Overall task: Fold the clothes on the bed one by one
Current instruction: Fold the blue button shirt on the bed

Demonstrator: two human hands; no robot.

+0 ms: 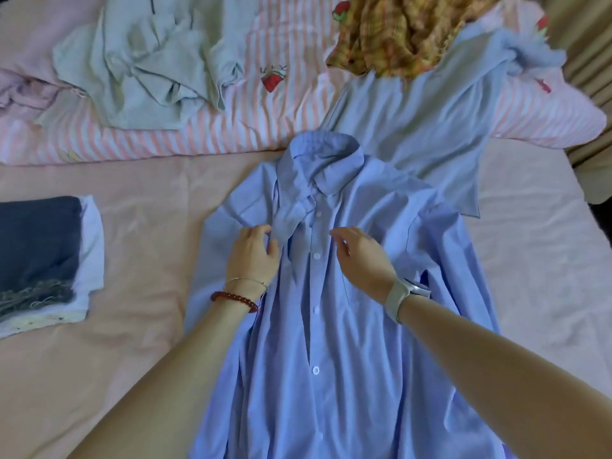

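A light blue button-up shirt (331,326) lies front up on the pink bed sheet (149,326), collar toward the far side. One sleeve stretches to the upper right, over the striped quilt. My left hand (253,255) rests on the chest just left of the button placket, its fingers touching a loose fold of the front panel below the collar. My right hand (359,258) is on the chest to the right of the placket, fingers curled and pinching the fabric.
A folded stack of dark blue and white clothes (43,256) sits at the left. A crumpled pale green garment (149,67) and a yellow plaid garment (397,31) lie on the pink striped quilt (265,104) at the far side.
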